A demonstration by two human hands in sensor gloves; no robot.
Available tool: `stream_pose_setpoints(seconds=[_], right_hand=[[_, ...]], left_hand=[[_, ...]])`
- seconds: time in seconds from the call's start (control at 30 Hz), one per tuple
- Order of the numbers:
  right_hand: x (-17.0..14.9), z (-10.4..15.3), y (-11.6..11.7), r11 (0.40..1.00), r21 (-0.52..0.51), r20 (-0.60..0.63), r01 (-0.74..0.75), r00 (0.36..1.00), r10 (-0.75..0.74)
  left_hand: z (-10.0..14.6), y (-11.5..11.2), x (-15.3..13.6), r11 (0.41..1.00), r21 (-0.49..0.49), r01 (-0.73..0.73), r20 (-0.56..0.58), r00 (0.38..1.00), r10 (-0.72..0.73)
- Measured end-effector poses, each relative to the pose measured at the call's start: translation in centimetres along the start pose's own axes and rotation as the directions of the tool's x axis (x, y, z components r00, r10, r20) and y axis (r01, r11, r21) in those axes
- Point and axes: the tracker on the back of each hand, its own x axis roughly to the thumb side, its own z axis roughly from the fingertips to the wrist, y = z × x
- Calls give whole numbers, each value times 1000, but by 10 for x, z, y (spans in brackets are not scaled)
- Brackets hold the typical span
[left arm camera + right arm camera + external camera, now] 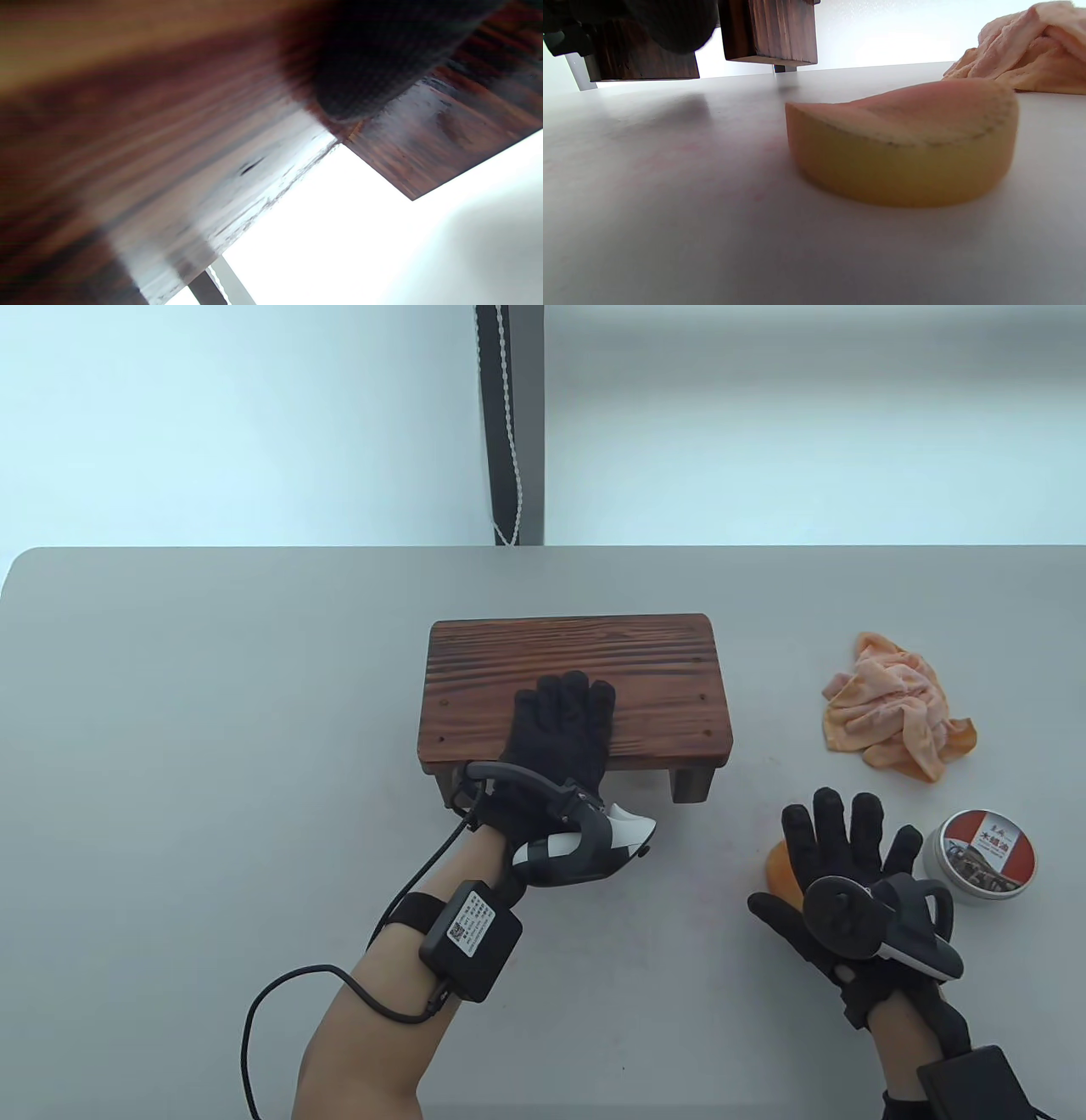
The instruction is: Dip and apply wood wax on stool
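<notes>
A small dark wooden stool (575,687) stands mid-table. My left hand (562,717) lies flat on its top near the front edge, fingers straight; in the left wrist view a gloved finger (373,72) presses the glossy stool top (445,127). My right hand (840,840) hovers with spread fingers over an orange sponge (779,872), mostly hidden beneath it. The right wrist view shows that sponge (903,144) lying on the table, a half-round wedge, with nothing holding it. A round wax tin (984,857) with a red label sits lid on, just right of the right hand.
A crumpled peach cloth (895,704) lies right of the stool, also seen as the cloth (1022,46) behind the sponge. The stool legs (768,29) stand left of the sponge. A black cable (271,1010) trails from my left wrist. The grey table (212,729) ends at the far wall.
</notes>
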Motion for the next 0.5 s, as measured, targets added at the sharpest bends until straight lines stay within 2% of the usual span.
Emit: stream_pose_setpoints(seconds=[0.17,0.5], right_hand=[[-2,1,-1,1000,-4,0,13,1000,-13],[-3,1,-1,1000,6,-2,19,1000,-19]], left_hand=[[3,-14,14,999,-29,14,24,1000,-13],[22,-18,33,998,-11,58,12,998,-58]])
